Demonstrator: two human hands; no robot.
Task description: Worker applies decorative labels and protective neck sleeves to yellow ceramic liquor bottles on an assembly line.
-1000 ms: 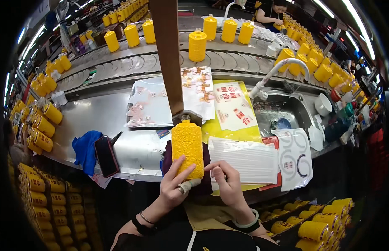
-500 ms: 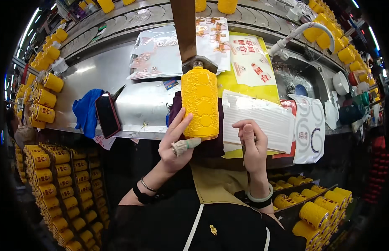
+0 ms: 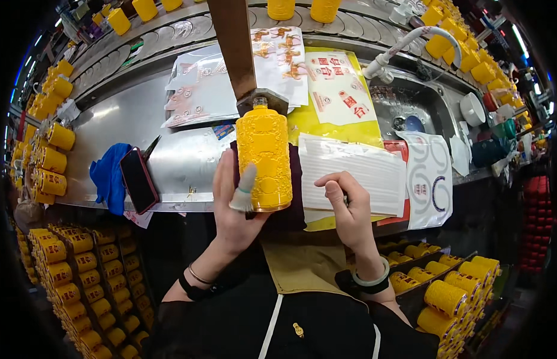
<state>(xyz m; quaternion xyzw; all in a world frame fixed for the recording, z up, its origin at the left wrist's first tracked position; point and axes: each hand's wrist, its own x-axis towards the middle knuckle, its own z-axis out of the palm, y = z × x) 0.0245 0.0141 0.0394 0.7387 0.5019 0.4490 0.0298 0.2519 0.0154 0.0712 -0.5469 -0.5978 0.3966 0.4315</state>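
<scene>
Yellow bottle point(image 3: 264, 161) with raised ornamental pattern, dark maroon cloth point(image 3: 297, 191), blue rag point(image 3: 108, 178), red-edged black phone point(image 3: 139, 179)

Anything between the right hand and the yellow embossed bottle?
Nothing visible blocks the right hand from the yellow embossed bottle; only the white lined sheet and maroon cloth show across the gap. The left hand is at the bottle's other side.

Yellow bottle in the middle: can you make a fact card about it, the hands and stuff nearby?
Bottle: yellow, with raised patterns and a clear neck
Left hand: at the bottle's lower left, thumb covered; touching is hard to tell
Right hand: apart from the bottle, fingers curled
Phone: dark screen, beside a blue cloth
Sink: right side, under a white tap
</scene>
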